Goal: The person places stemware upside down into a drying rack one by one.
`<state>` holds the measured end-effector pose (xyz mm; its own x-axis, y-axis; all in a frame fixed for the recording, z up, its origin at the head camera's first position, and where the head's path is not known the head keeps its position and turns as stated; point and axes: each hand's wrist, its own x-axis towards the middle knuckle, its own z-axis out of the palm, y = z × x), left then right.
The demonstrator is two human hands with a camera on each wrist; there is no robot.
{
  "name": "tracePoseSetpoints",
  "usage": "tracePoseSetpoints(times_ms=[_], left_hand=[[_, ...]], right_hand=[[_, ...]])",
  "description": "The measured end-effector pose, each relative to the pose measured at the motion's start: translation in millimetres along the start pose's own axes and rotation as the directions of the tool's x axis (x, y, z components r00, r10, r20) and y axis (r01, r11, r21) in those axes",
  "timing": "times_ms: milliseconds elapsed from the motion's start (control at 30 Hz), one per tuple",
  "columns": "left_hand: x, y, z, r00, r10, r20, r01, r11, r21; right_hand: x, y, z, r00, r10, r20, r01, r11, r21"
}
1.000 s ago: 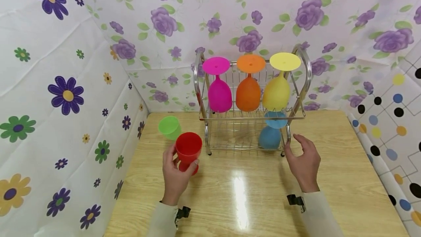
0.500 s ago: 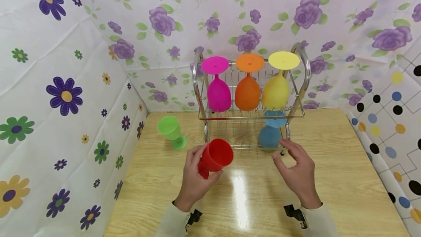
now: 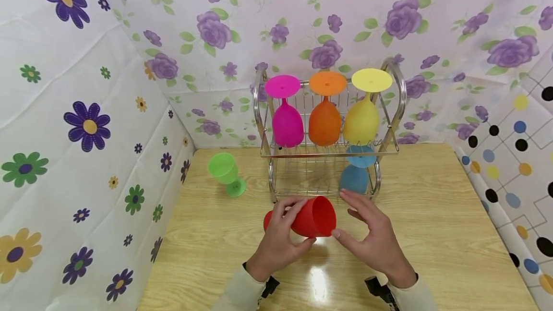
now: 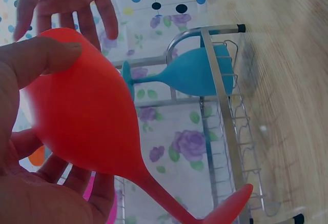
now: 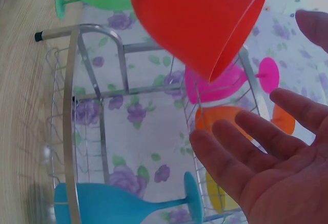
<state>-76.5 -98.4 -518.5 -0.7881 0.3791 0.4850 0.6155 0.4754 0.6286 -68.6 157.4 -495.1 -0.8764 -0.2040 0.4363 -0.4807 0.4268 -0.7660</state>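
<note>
My left hand (image 3: 282,239) grips a red goblet (image 3: 317,217) by its bowl, thumb on the near side and fingers on the far side. The goblet lies tilted on its side, its mouth toward the right and its foot at the left. In the left wrist view the goblet's stem (image 4: 161,196) runs down to the right. My right hand (image 3: 376,241) is beside the goblet's mouth with its fingers spread. The right wrist view shows a gap between these fingers and the red rim. Behind both hands stands a two-tier metal rack (image 3: 328,155).
Upside down on the rack's upper tier are a magenta goblet (image 3: 288,124), an orange goblet (image 3: 325,124) and a yellow goblet (image 3: 362,121). A blue goblet (image 3: 354,179) sits inverted at the lower tier's right. Left of the rack, a green goblet (image 3: 224,169) stands upright on the table (image 3: 194,253).
The left hand has carried the red goblet rightward from near the green one, tipping it from upright onto its side. The right hand has moved left toward it.
</note>
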Motion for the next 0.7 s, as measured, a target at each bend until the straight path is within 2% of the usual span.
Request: tracePoseSetpoints(times_ms=[167,367,533,633,700], left_hand=[[5.2,7.9,0.9,0.996,0.073,0.052,-0.077,0.994,0.082],[9.8,15.8,0.9,0.984,0.141,0.107,-0.159,0.968,0.193],[11.8,21.1,0.1,0.981,0.148,0.127,-0.174,0.958,0.228],[12.4,23.4,-0.2,0.985,0.143,0.099,-0.163,0.958,0.238],[12.8,25.8,-0.6,0.989,0.132,0.061,-0.142,0.968,0.206]], right_hand=[[1,-11,4,0.997,0.005,0.074,-0.005,1.000,-0.007],[-2,-13,9,0.995,-0.015,0.102,0.015,1.000,-0.002],[-4,-14,10,0.996,-0.009,0.092,0.007,1.000,0.017],[-3,-13,10,0.998,-0.019,0.058,0.018,1.000,0.025],[-2,-11,9,0.999,-0.027,0.024,0.026,0.999,0.031]])
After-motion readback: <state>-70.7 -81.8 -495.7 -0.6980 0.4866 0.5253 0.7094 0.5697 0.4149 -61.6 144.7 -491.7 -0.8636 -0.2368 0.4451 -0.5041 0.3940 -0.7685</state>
